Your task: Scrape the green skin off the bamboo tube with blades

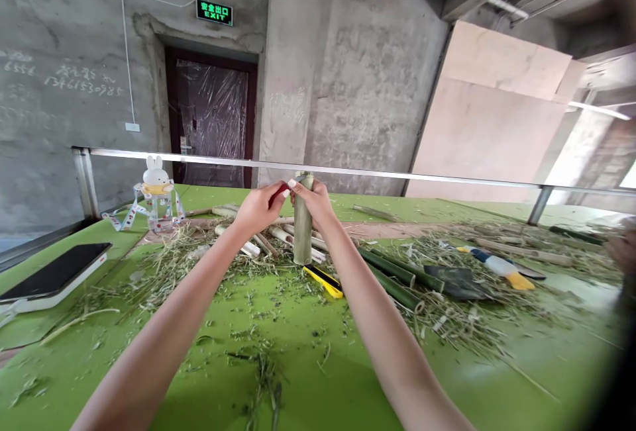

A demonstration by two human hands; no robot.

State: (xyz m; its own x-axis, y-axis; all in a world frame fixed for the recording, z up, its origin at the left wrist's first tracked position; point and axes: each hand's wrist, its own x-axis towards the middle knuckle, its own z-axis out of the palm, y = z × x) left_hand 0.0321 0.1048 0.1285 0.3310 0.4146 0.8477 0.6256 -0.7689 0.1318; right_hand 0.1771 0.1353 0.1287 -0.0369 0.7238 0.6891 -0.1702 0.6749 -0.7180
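A pale green bamboo piece (302, 239) stands upright in front of me, its lower end close to the green tabletop. My right hand (318, 200) is closed around its upper part, the thumb near the top. Beside it, my left hand (262, 208) is closed on a small red object (279, 195), mostly covered by the fingers; its kind does not show. The fingertips of both hands nearly meet at the bamboo's top. Just right of the bamboo's foot lies a yellow utility knife (325, 281). Cut pale bamboo sticks (248, 247) lie behind.
Green bamboo tubes (392, 279) and a yellow-and-white handled tool (501, 267) lie right among shavings (462, 325). Left are a phone (54, 272) on a white box and a rabbit-topped bottle (159, 199). A metal rail (348, 170) crosses behind; someone's hand (621, 249) shows at right.
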